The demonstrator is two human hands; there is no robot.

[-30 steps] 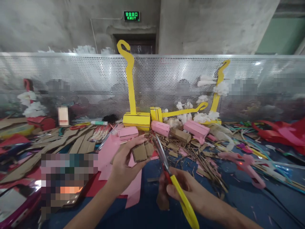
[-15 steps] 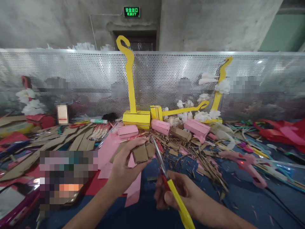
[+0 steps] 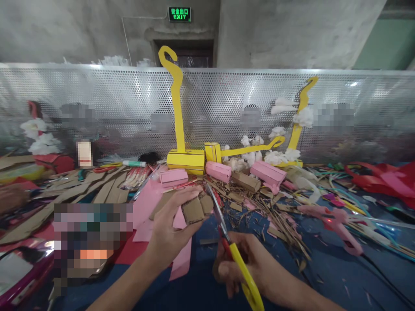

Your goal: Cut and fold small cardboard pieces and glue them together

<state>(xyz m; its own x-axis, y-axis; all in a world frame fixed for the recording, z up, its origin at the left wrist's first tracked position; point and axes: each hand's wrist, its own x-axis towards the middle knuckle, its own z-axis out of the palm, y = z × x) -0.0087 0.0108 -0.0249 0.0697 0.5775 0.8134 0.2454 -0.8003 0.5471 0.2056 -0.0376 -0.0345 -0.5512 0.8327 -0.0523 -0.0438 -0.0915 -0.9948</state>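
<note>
My left hand (image 3: 171,224) grips a small brown piece of folded cardboard (image 3: 193,210) between thumb and fingers, above the middle of the table. In my right hand (image 3: 248,263) is a pair of scissors (image 3: 239,258) with yellow and red handles. Their metal blades point up and away, beside the right edge of the cardboard. Whether the blades touch it, I cannot tell. Pink paper (image 3: 145,211) lies under and left of my left hand. Just beyond the cardboard are pink paper-covered blocks (image 3: 218,172) and a bare cardboard block (image 3: 245,181).
Yellow hooked shapes on box bases (image 3: 186,160) stand before a perforated metal panel (image 3: 220,99). Cardboard strips (image 3: 110,190) cover the left side; scraps (image 3: 285,229) lie right of centre. A pink glue gun (image 3: 337,222) with a cord lies at right. Another person's hand (image 3: 13,198) shows at far left.
The cardboard in my left hand has shifted slightly right and turned a little. My right hand's fingers have moved around the scissors. At the left edge, another person's hand has come into view.
</note>
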